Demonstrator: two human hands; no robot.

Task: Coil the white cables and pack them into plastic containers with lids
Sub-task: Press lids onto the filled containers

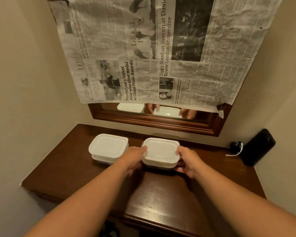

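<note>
The left hand [135,159] and the right hand [188,162] clasp the right container [161,160] from its two short ends. Each thumb lies on the rim of its lid [161,149] and the fingers curl round the wall below. This container stands flat on the table [161,194], near the middle of the back edge. Its long axis runs left to right, roughly along that edge, and the lid faces up.

The left container [108,147] stands just beside it toward the table's left back corner, apart from it and lidded. It lies much the same way, turned a little askew. Neither hand touches it.

The table is dark, glossy brown wood set into a corner between cream walls [32,82]. Above its back edge hangs a mirror [202,115] in a dark wooden frame. Most of the mirror is covered by a sheet of newspaper [143,48]. The bare strip of glass at the bottom reflects both containers and the fingers. At the right back corner a black phone [258,146] leans against the wall, with a small black object [236,147] trailing a white cord just beside it.

Both containers are milky white plastic, rectangular with rounded corners. Their lids are a shade wider than the tubs, each with a raised border. What is inside cannot be made out.
</note>
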